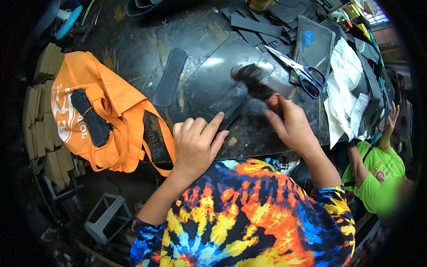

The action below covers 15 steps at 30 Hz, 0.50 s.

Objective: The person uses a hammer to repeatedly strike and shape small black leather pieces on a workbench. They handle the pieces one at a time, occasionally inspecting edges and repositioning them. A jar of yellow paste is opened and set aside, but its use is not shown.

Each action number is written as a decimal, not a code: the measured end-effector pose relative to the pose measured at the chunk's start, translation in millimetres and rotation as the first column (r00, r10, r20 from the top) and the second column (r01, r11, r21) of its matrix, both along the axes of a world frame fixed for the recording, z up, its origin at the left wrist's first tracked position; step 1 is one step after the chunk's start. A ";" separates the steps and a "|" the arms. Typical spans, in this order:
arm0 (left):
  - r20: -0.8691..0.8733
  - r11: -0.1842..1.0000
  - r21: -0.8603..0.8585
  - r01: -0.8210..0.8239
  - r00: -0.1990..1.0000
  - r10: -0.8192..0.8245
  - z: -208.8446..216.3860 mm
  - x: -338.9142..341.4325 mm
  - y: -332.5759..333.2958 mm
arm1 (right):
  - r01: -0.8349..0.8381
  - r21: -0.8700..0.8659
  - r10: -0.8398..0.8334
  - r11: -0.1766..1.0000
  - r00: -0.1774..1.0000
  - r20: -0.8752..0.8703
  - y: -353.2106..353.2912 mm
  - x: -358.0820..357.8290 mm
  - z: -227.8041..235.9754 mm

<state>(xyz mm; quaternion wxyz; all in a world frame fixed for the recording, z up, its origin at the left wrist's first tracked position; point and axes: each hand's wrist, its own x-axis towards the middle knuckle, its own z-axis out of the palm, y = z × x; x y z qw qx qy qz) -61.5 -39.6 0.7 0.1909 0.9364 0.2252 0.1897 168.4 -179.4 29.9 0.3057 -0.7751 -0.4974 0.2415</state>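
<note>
Holding blurred tool, shape unclear | right grip clamped on it | left grip apart

Dark scuffed worktable; 1 grey stool lower left; floor dim; seemingly barred window upper right.

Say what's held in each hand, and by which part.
Right hand: a dark tool, held by the end nearest the person; too blurred to tell its exact kind. Left hand: no grip visible.
</note>
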 end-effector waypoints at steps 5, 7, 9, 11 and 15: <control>-0.026 1.000 0.021 0.002 1.000 -0.002 -2.3 -1.9 -1.4 | -0.168 0.082 0.161 0.982 0.983 0.083 8.7 -12.7 4.9; -0.037 1.000 0.025 0.002 0.999 -0.001 -3.2 -2.8 -1.7 | -0.222 0.146 0.219 0.964 0.975 0.039 14.2 -19.2 5.9; -0.029 0.999 0.049 0.007 1.000 -0.005 -3.6 -2.3 -1.3 | -0.234 0.007 0.234 0.972 0.971 -0.050 15.8 -21.2 5.8; -0.046 0.999 0.039 0.008 0.999 -0.006 -1.5 -2.7 -1.3 | -0.214 -0.094 0.213 0.972 0.977 -0.019 13.5 -17.4 4.1; -0.071 1.000 -0.020 0.002 0.997 -0.003 5.4 -1.0 -0.4 | 0.021 0.157 -0.026 0.987 0.999 0.035 4.0 4.4 -0.6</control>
